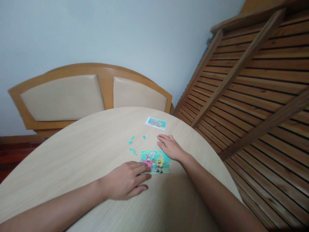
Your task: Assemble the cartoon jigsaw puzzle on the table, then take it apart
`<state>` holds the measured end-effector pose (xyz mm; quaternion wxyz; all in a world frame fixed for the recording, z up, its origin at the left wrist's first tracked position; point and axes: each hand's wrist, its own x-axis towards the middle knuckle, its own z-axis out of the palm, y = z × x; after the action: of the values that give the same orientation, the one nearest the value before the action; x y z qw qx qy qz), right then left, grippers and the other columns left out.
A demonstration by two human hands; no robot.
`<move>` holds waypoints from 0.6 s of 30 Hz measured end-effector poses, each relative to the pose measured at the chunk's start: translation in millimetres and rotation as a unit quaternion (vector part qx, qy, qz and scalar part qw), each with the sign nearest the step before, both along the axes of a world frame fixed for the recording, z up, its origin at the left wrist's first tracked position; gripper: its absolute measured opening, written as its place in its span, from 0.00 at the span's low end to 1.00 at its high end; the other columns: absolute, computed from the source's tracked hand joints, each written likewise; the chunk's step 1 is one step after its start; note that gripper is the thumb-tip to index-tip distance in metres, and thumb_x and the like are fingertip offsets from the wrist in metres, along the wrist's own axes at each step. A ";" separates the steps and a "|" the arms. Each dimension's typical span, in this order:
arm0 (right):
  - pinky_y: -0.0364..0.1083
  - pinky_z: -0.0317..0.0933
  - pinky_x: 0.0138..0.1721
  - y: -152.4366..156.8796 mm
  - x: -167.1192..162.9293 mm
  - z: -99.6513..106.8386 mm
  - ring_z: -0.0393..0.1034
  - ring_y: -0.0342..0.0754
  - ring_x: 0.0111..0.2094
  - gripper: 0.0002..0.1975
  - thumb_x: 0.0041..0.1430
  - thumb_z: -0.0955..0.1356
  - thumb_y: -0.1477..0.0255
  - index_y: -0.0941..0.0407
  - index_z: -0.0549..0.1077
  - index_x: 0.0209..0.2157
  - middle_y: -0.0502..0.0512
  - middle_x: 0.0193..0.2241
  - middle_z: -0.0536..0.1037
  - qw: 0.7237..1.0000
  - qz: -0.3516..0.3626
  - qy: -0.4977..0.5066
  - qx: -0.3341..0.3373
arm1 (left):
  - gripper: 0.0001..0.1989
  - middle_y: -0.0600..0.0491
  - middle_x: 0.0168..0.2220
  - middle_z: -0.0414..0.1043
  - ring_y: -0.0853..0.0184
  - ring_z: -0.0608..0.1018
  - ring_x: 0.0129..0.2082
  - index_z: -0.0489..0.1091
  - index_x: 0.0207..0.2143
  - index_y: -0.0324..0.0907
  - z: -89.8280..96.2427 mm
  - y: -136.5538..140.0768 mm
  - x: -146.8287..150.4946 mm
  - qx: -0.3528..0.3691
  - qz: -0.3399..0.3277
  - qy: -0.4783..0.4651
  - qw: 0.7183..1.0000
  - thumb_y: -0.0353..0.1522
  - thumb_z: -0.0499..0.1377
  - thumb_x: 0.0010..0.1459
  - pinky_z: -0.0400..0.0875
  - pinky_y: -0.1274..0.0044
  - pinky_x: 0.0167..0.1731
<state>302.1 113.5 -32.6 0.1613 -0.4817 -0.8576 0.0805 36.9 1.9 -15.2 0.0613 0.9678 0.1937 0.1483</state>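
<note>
A mostly assembled jigsaw puzzle (154, 161) lies flat on the table, with pink, pale and yellow cartoon figures on teal. My left hand (127, 178) rests at its lower left, fingers stretched out and partly covering that edge. Beyond the puzzle's upper right corner is my right hand (170, 146), palm down with its fingers extended; nothing shows between them. Several loose teal puzzle pieces (130, 142) are scattered left of the puzzle, and a single teal piece (144, 137) lies above it. What is under the right palm is hidden.
Near the far edge of the round wooden table (84, 154) lies a small picture card (156, 123) with a similar cartoon scene. Behind stands a padded wooden headboard (106, 87) against the wall. A slatted wooden frame (253, 83) leans close along the right side.
</note>
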 end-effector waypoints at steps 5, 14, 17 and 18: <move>0.51 0.61 0.55 -1.8 13.0 10.1 0.70 0.54 0.51 0.14 0.67 0.64 0.70 0.58 0.78 0.48 0.60 0.49 0.78 0.998 -0.045 -0.026 0.031 | 0.16 0.43 0.53 0.72 0.55 0.74 0.55 0.68 0.54 0.41 0.4 0.0 -1.6 0.001 0.041 -0.010 0.999 0.38 0.52 0.69 0.71 0.62 0.55; 0.46 0.65 0.43 -40.9 50.9 29.8 0.75 0.49 0.39 0.07 0.60 0.68 0.75 0.55 0.80 0.35 0.55 0.36 0.81 0.999 0.001 0.012 -0.039 | 0.16 0.43 0.55 0.70 0.54 0.73 0.57 0.67 0.55 0.42 1.0 -0.1 -1.5 -0.006 0.093 -0.023 0.995 0.38 0.52 0.69 0.70 0.62 0.57; 0.44 0.66 0.43 -51.7 52.1 33.2 0.76 0.47 0.38 0.10 0.57 0.67 0.79 0.54 0.81 0.33 0.52 0.35 0.81 0.991 0.073 0.047 -0.104 | 0.17 0.43 0.56 0.69 0.54 0.72 0.58 0.67 0.56 0.41 1.3 -0.1 -1.8 -0.011 0.097 -0.014 0.995 0.38 0.52 0.69 0.69 0.61 0.58; 0.43 0.66 0.43 -53.9 51.2 33.8 0.76 0.47 0.38 0.11 0.56 0.67 0.81 0.54 0.81 0.33 0.52 0.35 0.82 0.987 0.090 0.054 -0.123 | 0.17 0.43 0.56 0.69 0.54 0.72 0.58 0.66 0.56 0.41 1.5 -0.2 -2.0 -0.011 0.098 -0.008 0.995 0.38 0.52 0.69 0.69 0.61 0.58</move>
<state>353.3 59.6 1.2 0.1390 -0.4140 -0.8709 0.2255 34.9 1.7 -13.7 0.0591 0.9421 0.2892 0.1592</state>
